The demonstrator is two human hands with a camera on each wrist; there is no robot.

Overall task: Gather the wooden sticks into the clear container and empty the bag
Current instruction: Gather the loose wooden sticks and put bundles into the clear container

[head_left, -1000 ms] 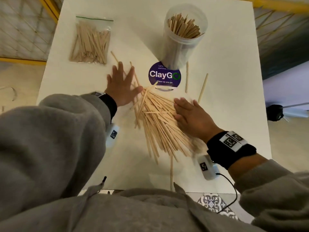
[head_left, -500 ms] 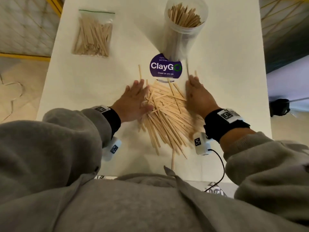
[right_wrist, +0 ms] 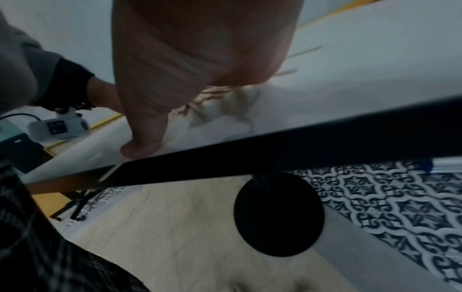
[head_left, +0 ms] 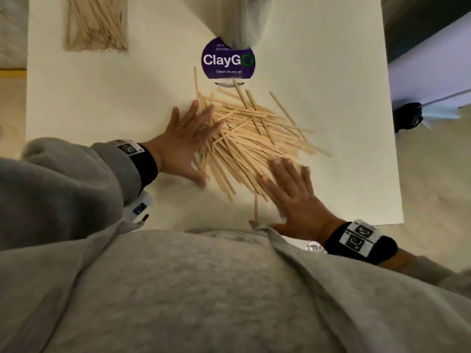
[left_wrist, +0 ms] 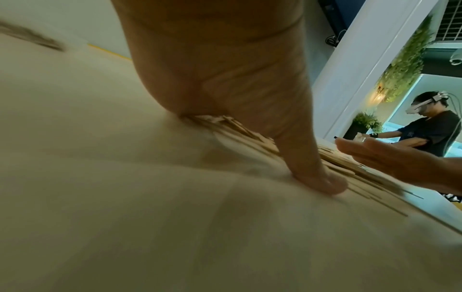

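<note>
A loose pile of wooden sticks (head_left: 251, 138) lies on the white table (head_left: 331, 72), just in front of the purple ClayGo sticker (head_left: 227, 58). My left hand (head_left: 190, 138) lies flat with spread fingers against the pile's left side; its thumb (left_wrist: 317, 175) presses the tabletop beside the sticks (left_wrist: 240, 130). Near the table's front edge my right hand (head_left: 290, 194) is flat and blurred, fingers over the pile's near end. Only the base of the clear container (head_left: 240, 21) shows at the top. A clear bag of sticks (head_left: 96, 24) lies at the far left.
One stick (head_left: 256, 208) points toward the table's front edge; another overhangs it, stick (right_wrist: 110, 172). A single stick (head_left: 195, 81) lies left of the sticker. Below the table are its black round base (right_wrist: 278, 214) and patterned floor. Another person (left_wrist: 435, 130) stands in the background.
My right hand has come back from the pile's far right end to its near end by the table's front edge. The pile has spread rightward. The view has dropped, cutting off the container's top.
</note>
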